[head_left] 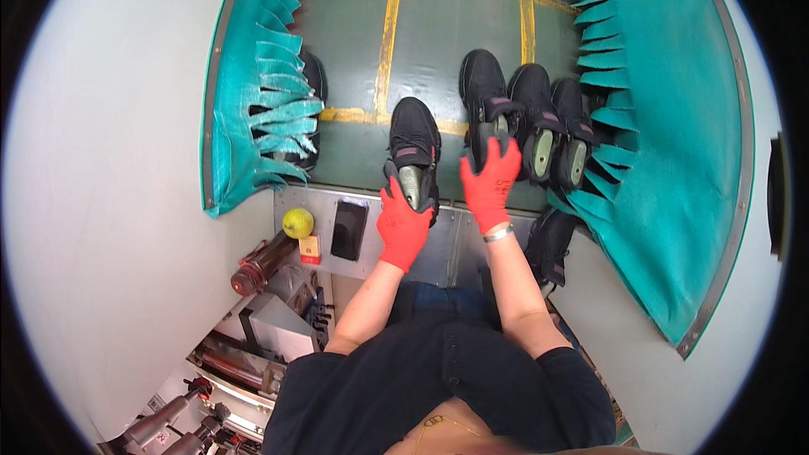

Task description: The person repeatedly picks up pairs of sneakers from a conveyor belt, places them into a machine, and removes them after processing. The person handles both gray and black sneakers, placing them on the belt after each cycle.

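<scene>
Both my hands wear red gloves with dark fingertips. My left hand [403, 223] is closed round the heel of a black shoe [414, 131], which points away from me; a pale green shoe last [410, 184] shows in its opening. Farther right, my right hand [491, 181] has its fingers at the heel of a second black shoe [483, 76], whose green last partly shows. Right beside that one stand a third black shoe [530, 88] and another black shoe [570, 105], each with a green last inside.
Teal fringed curtains, left [232, 118] and right [674, 118], flank the green belt [345, 25] with yellow lines. One dark shoe [313, 76] sits partly behind the left fringe. A phone [348, 230], a yellow-green fruit [297, 222] and a bottle [259, 268] lie near the metal ledge. Black shoes [552, 244] hang low right.
</scene>
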`<state>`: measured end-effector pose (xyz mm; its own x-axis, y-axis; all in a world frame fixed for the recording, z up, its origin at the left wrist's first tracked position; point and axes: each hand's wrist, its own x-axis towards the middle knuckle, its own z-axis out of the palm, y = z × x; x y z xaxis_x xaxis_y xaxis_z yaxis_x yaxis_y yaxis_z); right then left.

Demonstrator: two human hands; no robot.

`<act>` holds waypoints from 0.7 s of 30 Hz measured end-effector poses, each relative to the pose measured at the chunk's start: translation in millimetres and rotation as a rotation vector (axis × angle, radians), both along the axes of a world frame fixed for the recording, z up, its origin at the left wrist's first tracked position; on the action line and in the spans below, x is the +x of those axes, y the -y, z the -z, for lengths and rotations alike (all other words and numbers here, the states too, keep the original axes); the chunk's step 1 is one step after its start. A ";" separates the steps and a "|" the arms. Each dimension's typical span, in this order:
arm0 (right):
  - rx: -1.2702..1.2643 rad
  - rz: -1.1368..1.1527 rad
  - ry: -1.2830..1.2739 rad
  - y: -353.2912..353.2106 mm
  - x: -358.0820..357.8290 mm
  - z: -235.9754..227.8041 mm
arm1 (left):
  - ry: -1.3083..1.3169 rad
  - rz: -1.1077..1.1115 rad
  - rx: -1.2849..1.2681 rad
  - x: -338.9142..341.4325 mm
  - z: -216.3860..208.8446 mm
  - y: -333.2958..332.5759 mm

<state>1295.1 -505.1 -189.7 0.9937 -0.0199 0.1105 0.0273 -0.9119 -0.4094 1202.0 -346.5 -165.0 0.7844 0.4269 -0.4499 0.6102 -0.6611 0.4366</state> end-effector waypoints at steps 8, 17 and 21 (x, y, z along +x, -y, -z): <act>0.425 -0.238 -0.366 22.6 -144.7 1.0 | 0.176 0.293 -0.171 -129.5 1.8 44.8; 0.411 -0.183 -0.406 7.6 -168.9 -32.7 | 0.374 -0.061 -0.733 -85.4 66.5 -8.6; 0.231 0.029 -0.508 -23.7 -174.3 -33.7 | 0.269 0.052 -1.214 -62.4 93.2 -26.4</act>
<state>1120.8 -481.4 -156.0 0.9196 -0.0153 -0.3925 -0.2495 -0.7944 -0.5538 1139.7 -320.2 -258.2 0.9165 -0.1864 -0.3539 0.3915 0.2366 0.8892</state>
